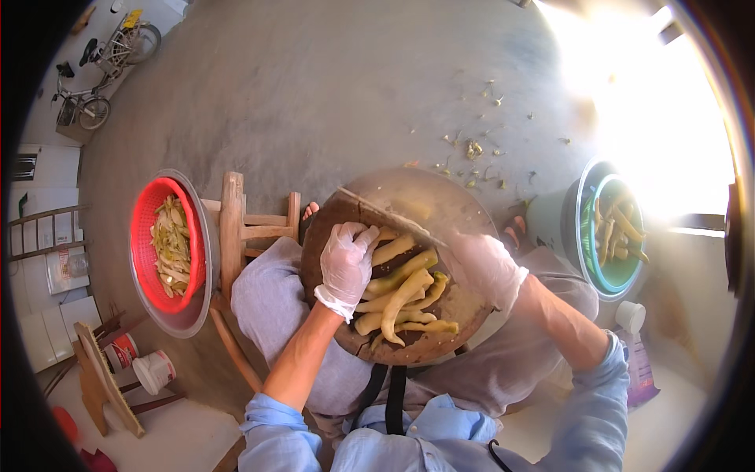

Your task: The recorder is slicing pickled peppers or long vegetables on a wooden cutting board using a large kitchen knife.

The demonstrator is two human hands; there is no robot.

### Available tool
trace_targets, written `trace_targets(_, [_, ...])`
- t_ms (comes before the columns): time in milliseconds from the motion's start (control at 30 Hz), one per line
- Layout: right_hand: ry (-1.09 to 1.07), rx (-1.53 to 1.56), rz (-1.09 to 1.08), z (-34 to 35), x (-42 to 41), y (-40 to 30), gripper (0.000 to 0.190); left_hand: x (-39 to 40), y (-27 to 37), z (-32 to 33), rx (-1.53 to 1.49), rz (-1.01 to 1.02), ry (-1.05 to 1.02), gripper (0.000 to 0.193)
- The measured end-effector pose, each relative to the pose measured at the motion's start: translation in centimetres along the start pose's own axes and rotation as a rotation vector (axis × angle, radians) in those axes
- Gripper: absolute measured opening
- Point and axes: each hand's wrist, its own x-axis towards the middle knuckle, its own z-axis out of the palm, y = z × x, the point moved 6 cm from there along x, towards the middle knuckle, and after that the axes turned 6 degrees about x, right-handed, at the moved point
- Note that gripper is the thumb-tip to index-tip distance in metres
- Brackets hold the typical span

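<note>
A round wooden chopping board (472, 218) rests at my lap, with several long pale yellow-green peppers (407, 295) lying loose across its middle. My left hand (348, 259), in a clear plastic glove, has its fingers curled down at the upper left of the pile, on the end of a pepper. My right hand (486, 265), also gloved and somewhat blurred, grips a knife whose handle is hidden in the fist. The knife's blade (392, 217) slants from that hand towards the upper left, just above the peppers and my left fingers.
On the left, a red plastic colander (141, 248) of cut peppers sits in a grey basin (207, 277) beside a wooden chair (232, 236). On the right, a teal basket (634, 274) holds whole peppers. Pepper stems (473, 148) litter the concrete floor beyond the board.
</note>
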Motion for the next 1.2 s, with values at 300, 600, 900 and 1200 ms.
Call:
trace_targets(300, [-0.012, -0.067, 0.174, -0.3, -6.5, 1.5, 0.019, -2.8, 2.6, -0.8, 0.026, 0.177, -0.248, 0.029])
trace_targets(600, [0.112, 0.112, 0.143, -2.1, -5.3, 2.3, 0.02, 1.8, -0.5, -1.4, -0.256, 0.032, -0.002, 0.025])
trace_targets(900, [0.099, 0.124, 0.069, -2.2, -3.2, -0.1, 0.02, -0.4, -0.2, -0.1, 0.023, 0.096, 0.071, 0.026])
trace_targets(1200, [-0.008, 0.093, -0.018, -1.9, -0.1, -1.1, 0.022, 0.2, 0.1, -0.5, 0.13, 0.089, 0.026, 0.02])
